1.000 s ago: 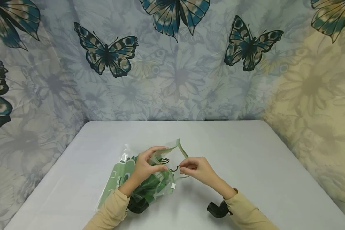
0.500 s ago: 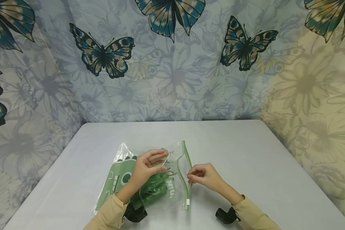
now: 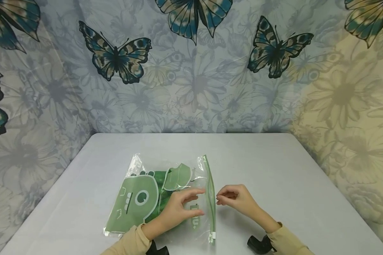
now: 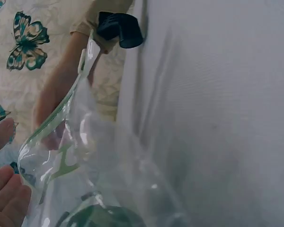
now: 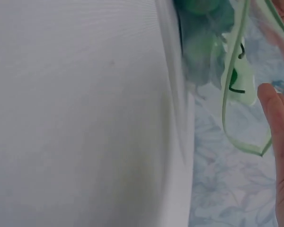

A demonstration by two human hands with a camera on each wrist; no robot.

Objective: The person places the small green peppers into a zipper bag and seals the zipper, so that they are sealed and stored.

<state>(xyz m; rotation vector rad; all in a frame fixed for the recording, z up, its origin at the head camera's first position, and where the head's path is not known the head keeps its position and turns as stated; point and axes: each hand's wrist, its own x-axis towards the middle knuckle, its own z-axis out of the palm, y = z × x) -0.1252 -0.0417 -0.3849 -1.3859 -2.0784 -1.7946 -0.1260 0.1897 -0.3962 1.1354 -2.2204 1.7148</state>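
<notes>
A clear plastic zip bag (image 3: 207,184) lies flat on the white table, with a green strip and a white slider along its right end. A green cartoon face with one eye and teeth covers its left part; dark green contents (image 3: 159,177) show behind. My left hand (image 3: 180,207) hovers over the bag's right part, thumb and fingers spread apart and holding nothing. Just right of the strip is my right hand (image 3: 237,200), its fingers loosely bent with nothing seen between them. In the right wrist view, dark curved hooks (image 5: 237,90) show by the bag's mouth.
The white table (image 3: 258,159) runs back to a butterfly-patterned cloth (image 3: 198,88). A black wrist device (image 3: 260,244) sits below the right sleeve, and another (image 3: 157,249) below the left sleeve.
The bag's gaping mouth has closed up and the bag has flattened, its strip now straighter and farther right. My left hand has moved right and nearer me; my right hand has drawn right.
</notes>
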